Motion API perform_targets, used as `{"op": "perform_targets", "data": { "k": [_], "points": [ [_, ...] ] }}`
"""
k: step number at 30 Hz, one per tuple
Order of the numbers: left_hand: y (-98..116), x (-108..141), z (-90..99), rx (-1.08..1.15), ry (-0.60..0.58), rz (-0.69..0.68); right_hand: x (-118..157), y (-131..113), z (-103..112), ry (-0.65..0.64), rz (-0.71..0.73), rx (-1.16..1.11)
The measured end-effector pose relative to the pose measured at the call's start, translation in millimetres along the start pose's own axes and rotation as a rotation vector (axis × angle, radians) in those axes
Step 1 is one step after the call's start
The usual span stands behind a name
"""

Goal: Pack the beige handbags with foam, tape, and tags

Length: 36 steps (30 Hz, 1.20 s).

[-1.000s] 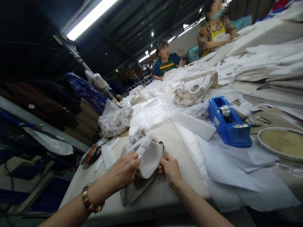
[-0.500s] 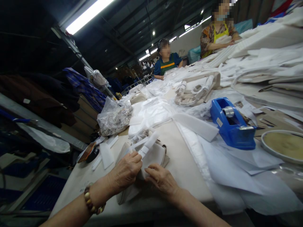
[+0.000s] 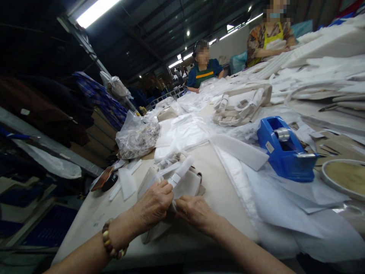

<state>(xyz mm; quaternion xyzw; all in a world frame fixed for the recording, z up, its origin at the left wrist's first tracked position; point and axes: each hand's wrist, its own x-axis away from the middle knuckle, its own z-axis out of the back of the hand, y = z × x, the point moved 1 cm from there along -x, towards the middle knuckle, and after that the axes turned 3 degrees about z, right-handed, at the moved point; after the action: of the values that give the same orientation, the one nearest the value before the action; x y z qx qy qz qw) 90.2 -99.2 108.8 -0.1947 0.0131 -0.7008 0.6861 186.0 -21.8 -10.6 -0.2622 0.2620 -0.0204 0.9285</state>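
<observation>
Head view: right hand [image 3: 196, 213] has moved from the right corner of the bag [image 3: 188, 184] to just beside the left hand [image 3: 155, 199]. Left: clenched on bag, exact part hidden by fingers. Right: fingertips pinching bag's near edge. Bag lies near the front of the table [image 3: 219, 190], white-wrapped strap [image 3: 182, 169] on top. Tape dispenser [image 3: 285, 156] right of bag, well apart.
</observation>
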Motion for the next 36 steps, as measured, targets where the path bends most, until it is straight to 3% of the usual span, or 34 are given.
{"op": "perform_targets", "data": {
  "k": [6,12,17,24,31,36],
  "points": [
    [0.5,1.8,3.8,0.045,0.026,0.015,-9.9,3.8,-21.3,0.171,-0.067,0.077],
    [-0.9,-0.2,4.0,-0.028,-0.063,0.085,-11.7,2.6,-39.9,0.325,0.029,0.107],
    [6.9,-6.1,-1.5,-0.219,0.064,0.049,-12.1,1.2,-37.3,0.383,0.104,0.126],
    [11.0,-14.7,-4.8,-0.197,-0.035,0.067,-11.4,8.1,-35.1,0.330,0.112,0.197],
    [8.8,-14.2,-7.5,-0.153,-0.028,0.062,-2.0,16.0,-16.2,0.228,0.128,0.265],
    [6.9,-18.3,-8.4,-0.096,-0.019,0.041,-17.1,24.9,-14.7,0.193,0.143,0.303]
  ]
}}
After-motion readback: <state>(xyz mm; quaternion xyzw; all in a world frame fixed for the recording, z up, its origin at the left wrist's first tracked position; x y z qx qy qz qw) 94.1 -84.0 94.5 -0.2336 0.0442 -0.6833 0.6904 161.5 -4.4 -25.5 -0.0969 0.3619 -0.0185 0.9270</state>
